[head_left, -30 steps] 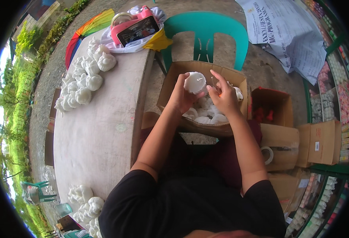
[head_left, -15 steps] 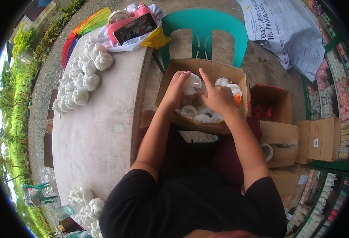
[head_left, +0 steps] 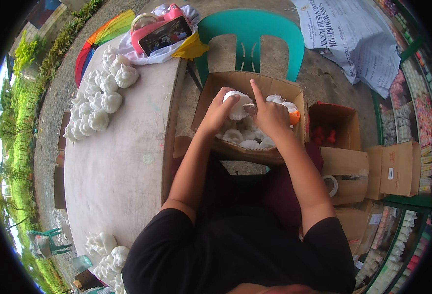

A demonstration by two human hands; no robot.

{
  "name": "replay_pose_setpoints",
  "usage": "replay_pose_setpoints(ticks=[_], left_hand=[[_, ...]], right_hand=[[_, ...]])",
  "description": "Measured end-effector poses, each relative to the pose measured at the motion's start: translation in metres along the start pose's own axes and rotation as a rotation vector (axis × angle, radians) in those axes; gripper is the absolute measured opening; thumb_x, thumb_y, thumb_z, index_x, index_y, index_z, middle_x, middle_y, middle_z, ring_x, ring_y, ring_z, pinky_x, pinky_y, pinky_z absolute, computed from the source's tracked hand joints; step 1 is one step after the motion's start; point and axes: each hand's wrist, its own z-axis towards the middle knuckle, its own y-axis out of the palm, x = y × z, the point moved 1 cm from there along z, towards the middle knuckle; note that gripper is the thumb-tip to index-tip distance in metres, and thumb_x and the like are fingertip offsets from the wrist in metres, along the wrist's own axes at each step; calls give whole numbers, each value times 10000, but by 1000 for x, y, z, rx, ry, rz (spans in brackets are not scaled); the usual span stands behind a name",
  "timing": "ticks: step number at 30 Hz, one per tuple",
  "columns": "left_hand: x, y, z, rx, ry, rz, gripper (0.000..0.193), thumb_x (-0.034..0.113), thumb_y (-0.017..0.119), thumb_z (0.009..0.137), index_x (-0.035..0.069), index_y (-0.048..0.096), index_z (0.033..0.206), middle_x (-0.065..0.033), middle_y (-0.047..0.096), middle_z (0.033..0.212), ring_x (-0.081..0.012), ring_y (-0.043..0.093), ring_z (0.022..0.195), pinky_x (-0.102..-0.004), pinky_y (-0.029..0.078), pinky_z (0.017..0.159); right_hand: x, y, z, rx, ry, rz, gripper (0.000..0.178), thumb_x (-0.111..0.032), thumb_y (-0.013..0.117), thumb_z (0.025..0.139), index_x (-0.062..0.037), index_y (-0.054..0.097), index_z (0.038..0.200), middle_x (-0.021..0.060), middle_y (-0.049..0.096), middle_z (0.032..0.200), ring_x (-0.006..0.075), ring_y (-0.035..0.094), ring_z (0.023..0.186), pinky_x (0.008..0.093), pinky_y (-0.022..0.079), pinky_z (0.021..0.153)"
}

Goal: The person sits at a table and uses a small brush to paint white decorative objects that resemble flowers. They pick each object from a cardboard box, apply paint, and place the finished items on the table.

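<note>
Above an open cardboard box [head_left: 299, 100], my left hand [head_left: 219, 109] is closed around a soft white round bundle [head_left: 236, 104] with a gathered, frilled edge. My right hand [head_left: 271, 116] meets the bundle from the right, its index finger stretched up and its other fingers curled. A small shiny thing [head_left: 249, 109] shows at its fingertips, too small to name. Inside the box lie more white bundles [head_left: 249, 143], some ring-shaped, and an orange piece [head_left: 294, 117] near the right wall.
On the pale table [head_left: 123, 171] to the left sit rows of white bundles [head_left: 98, 100]. A pink-cased phone [head_left: 167, 35] rests at its far end. Beyond the box stands a green plastic chair [head_left: 250, 24]. Several cartons [head_left: 343, 169] and stocked shelves [head_left: 405, 117] line the right side.
The bundle has turned in my left hand, so its frilled edge shows more. My right hand has shifted slightly down, index finger still raised.
</note>
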Motion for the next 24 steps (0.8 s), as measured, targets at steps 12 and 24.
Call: replay_pose_setpoints(ticks=[12, 24], left_hand=[[-8, -7, 7, 167, -111, -290, 368, 350, 512, 872, 64, 515, 1103, -96, 565, 992, -204, 578, 870, -361, 503, 642], [-12, -5, 7, 96, 16, -114, 317, 303, 535, 871, 27, 540, 1028, -75, 581, 905, -146, 531, 839, -282, 430, 756]], right_hand=[[7, 13, 2, 164, -85, 114, 833, -229, 688, 791, -179, 217, 1477, 81, 610, 572, 283, 613, 500, 401, 474, 477], [-5, 2, 1, -3, -55, 48, 773, -230, 622, 837, -167, 203, 1484, 125, 626, 609, 313, 624, 536, 440, 485, 510]])
